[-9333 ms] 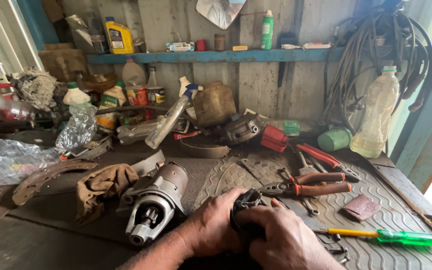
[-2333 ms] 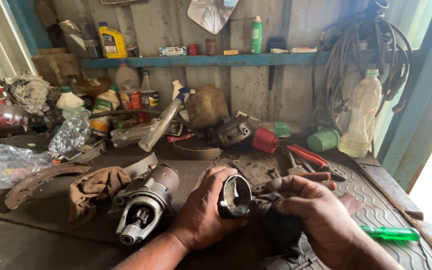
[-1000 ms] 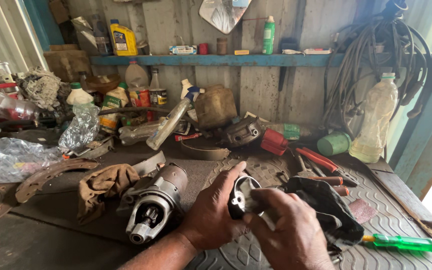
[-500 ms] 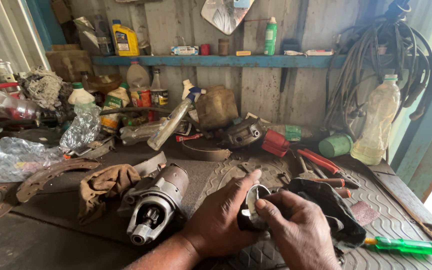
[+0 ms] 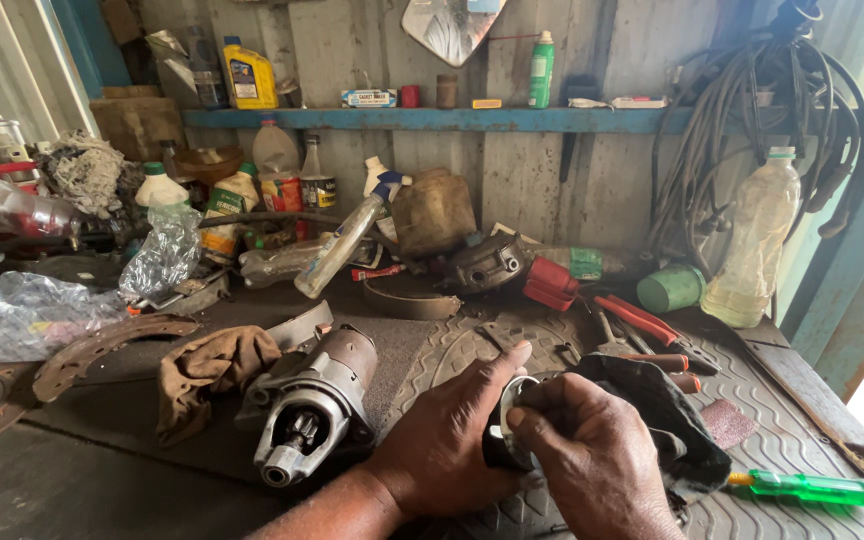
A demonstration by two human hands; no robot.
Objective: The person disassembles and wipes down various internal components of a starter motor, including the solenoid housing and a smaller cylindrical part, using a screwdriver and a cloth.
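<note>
Both hands meet low at the front of the surface [image 5: 102,480]: left hand [image 5: 452,440] cups a small round metal cap [image 5: 512,420] from the left, thumb up along its rim; right hand [image 5: 592,460] grips the same cap from the right, fingers curled over its face. A dark greasy rag [image 5: 672,420] drapes off the right hand's far side, lying over the ribbed rubber mat [image 5: 802,460]. Just left of the left hand, a starter motor [image 5: 317,405] lies on its side, nose toward the viewer, brown cloth [image 5: 212,370] bunched against it. Curved brake shoe [image 5: 102,345] further left, near clear plastic bags [image 5: 32,315]. Right of the hands, a green-handled screwdriver [image 5: 812,488] on the mat; behind them, red-handled pliers [image 5: 647,325] and loose tools. Farther back: spray bottle [image 5: 337,245] tipped over, round black housing [image 5: 492,265], green tape roll [image 5: 670,290], tall cloudy plastic bottle [image 5: 757,245]. Cables [image 5: 712,150] hang on the wall, blue shelf [image 5: 452,120] above with bottles.
</note>
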